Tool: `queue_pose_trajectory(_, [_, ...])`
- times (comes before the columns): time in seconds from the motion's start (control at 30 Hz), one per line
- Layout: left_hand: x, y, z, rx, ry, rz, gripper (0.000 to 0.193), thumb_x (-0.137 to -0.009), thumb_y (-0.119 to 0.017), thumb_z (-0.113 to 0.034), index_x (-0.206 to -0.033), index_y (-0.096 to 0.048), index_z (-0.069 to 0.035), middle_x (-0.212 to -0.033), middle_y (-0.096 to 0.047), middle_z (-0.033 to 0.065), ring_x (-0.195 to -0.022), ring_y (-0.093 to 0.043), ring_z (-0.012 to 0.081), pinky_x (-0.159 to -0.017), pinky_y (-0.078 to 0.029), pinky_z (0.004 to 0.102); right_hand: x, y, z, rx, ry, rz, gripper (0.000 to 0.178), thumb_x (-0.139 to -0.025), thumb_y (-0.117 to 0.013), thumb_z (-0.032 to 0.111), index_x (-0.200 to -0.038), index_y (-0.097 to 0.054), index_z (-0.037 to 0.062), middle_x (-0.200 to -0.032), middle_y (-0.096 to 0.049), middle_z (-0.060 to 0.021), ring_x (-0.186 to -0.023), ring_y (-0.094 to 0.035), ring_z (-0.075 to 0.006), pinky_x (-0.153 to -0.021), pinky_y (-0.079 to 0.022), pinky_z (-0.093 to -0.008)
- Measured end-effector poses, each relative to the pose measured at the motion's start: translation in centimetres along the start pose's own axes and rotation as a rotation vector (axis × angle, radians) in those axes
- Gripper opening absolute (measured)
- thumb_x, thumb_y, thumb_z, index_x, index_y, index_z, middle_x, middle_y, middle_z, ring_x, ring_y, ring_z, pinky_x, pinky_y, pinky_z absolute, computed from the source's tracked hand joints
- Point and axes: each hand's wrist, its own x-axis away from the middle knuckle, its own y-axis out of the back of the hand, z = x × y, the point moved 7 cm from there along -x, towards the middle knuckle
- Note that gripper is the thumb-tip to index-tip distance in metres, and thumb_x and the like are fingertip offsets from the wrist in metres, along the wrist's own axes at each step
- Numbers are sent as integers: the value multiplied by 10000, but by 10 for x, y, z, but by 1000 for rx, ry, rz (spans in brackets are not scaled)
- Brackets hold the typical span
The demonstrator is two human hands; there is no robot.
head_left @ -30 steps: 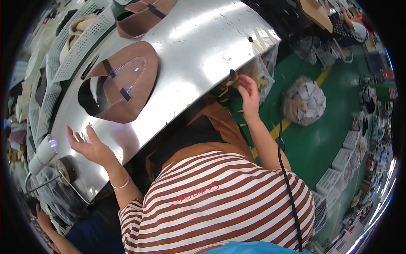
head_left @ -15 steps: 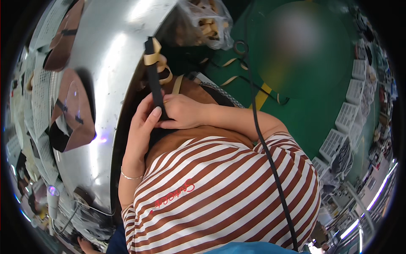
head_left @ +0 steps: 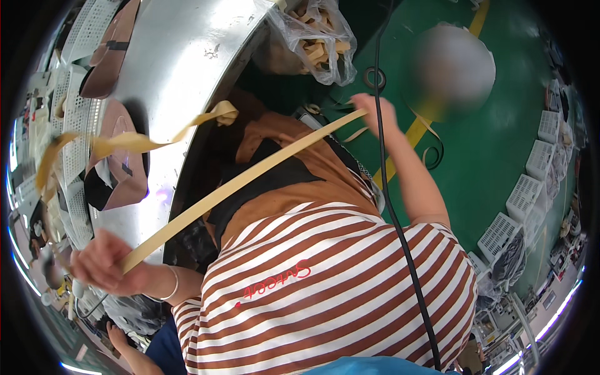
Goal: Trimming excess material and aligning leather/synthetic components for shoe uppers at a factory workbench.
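A long tan strip is stretched taut and slanting across my lap. Its lower end is pinched in my left hand, which is out to the left beside the metal table and smeared by motion. My right hand, farther off on the right, closes on the upper end. A loose, curling length of tan strip hangs in the air over the table edge; where it joins the rest, I cannot tell. Black material lies on the brown cloth over my lap, below the taut strip.
Two brown suede-like pieces with black bands lie on the shiny metal table. A clear plastic bag of tan strips is beyond it. A black cable hangs in front of me. White baskets line the right; a co-worker's hand shows lower left.
My hands were together at a black strip with curled tan strip on it. They have swung far apart, left hand leftward, right hand rightward, with the tan strip drawn straight between them.
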Motion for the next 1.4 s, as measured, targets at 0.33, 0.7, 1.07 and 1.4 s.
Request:
queue_pose_trajectory(0.33, [29, 49, 56, -290, 431, -188, 215, -898, -494, -74, -1090, -500, 20, -991, -589, 157, -1017, -545, 282, -996, -359, 424, 26, 14, -106, 673, -579, 373, 431, -825, -552, 107, -1252, -501, 146, -1294, -523, -85, -1128, -543, -317, -870, -469, -486])
queue_pose_trajectory(0.7, [60, 36, 96, -59, 380, -196, 92, -823, -482, -13, -805, -410, -67, -970, -578, 167, -1007, -545, 314, -976, -383, 433, -43, 74, 340, -704, 700, -105, 154, -790, -610, 7, -940, -605, 42, -877, -612, -101, -783, -601, -302, -675, -479, -352])
queue_pose_trajectory(1.07, [113, 121, -1, -182, 222, -556, 138, -981, -435, -180, -929, -474, -59, -904, -601, 137, -951, -588, 283, -922, -445, 423, -20, -14, 341, -777, 189, 981, 219, -936, -493, 122, -846, -639, -13, -657, -524, 16, -582, -463, -47, -533, -363, -210])
queue_pose_trajectory(1.4, [117, 117, 19, 147, 323, -570, 169, -992, -422, -183, -959, -492, -33, -851, -554, 98, -940, -569, 269, -909, -443, 402, -14, 11, 388, -265, 641, 735, 517, -749, -757, 171, -1202, -545, 36, -1125, -627, -124, -1039, -588, -251, -849, -468, -311])
